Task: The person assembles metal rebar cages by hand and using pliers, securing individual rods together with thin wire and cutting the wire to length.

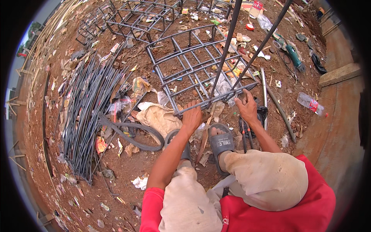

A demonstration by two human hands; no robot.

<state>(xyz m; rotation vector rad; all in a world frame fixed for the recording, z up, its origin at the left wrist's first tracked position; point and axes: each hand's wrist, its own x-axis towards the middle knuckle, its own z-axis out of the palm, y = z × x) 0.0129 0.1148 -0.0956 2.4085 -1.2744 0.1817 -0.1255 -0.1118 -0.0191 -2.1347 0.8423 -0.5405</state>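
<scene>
A rebar cage, a welded-looking grid of grey ribbed steel bars with bent-up sides, lies on the ground in front of my feet. My left hand is closed round its near bar, left of the middle. At the near right corner, my right hand has thumb and fingers curled in on the cage; its exact contact is partly hidden. Two long steel bars rise steeply from between my hands past the upper edge of the picture. Their lower ends meet the cage near a crumpled clear plastic bag.
Loose steel rods lie heaped at the left, with a coil of wire beside them. More cages stand beyond. A teal angle grinder, a metal pipe and a plastic bottle lie right. Litter covers the dirt.
</scene>
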